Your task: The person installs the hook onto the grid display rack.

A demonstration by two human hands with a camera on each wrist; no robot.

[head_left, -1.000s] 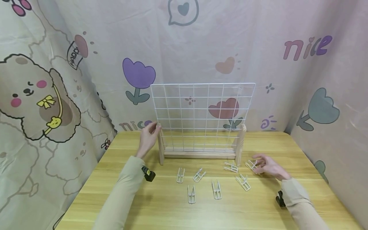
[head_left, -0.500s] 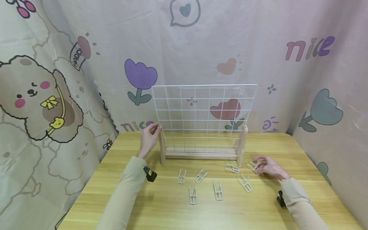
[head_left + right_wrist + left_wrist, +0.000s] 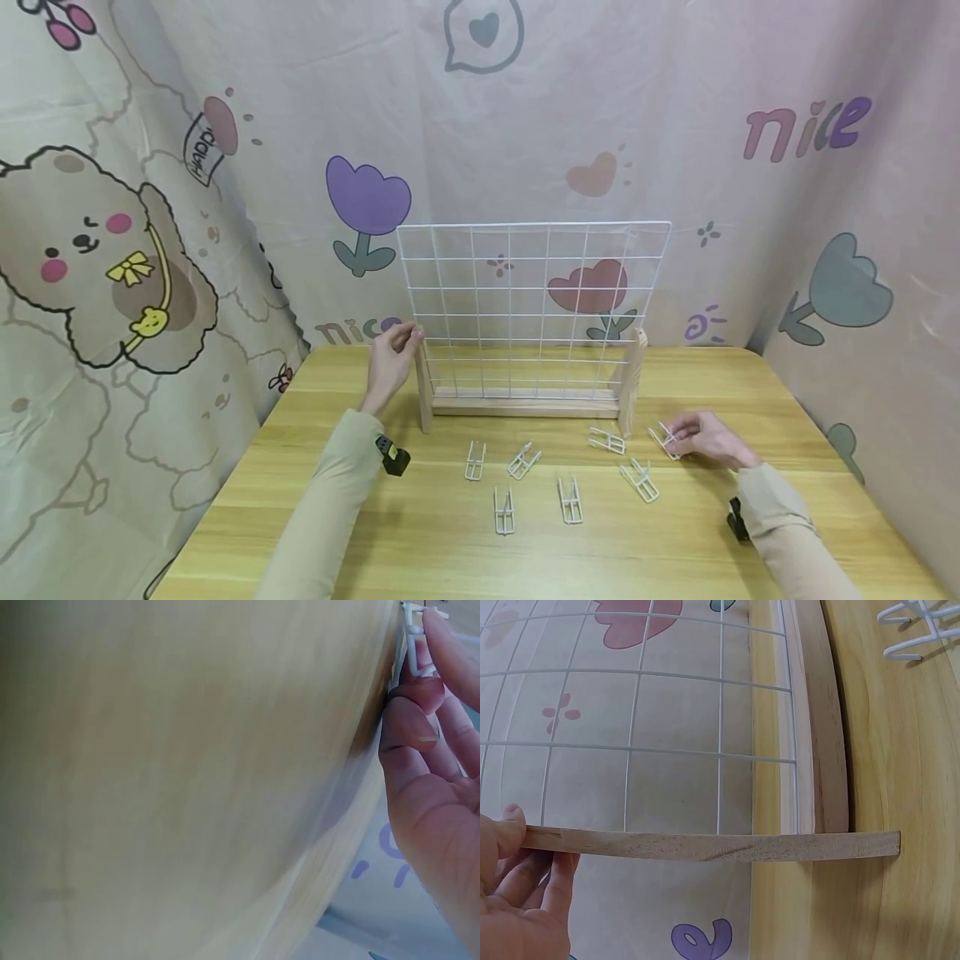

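A white wire grid panel [image 3: 510, 289] stands upright in a wooden stand [image 3: 525, 407] on the table. My left hand [image 3: 388, 362] grips the top of the stand's left post [image 3: 423, 387]; in the left wrist view, thumb and fingers close around the tip of that post [image 3: 705, 846]. To the right of the stand, my right hand [image 3: 703, 439] pinches a white wire hook [image 3: 663, 442] at table level. The right wrist view shows the hook [image 3: 412, 645] between thumb and fingertips, partly covered by them.
Several more white wire hooks lie before the stand, among them a left one [image 3: 475, 461], a front one [image 3: 571, 502] and a right one [image 3: 641, 481]. Patterned cloth [image 3: 487, 125] hangs behind the wooden table [image 3: 420, 542] and at both sides.
My right hand's fingers have closed in on the rightmost hook and now pinch it. The left hand keeps its place on the post. The head view has shifted slightly.
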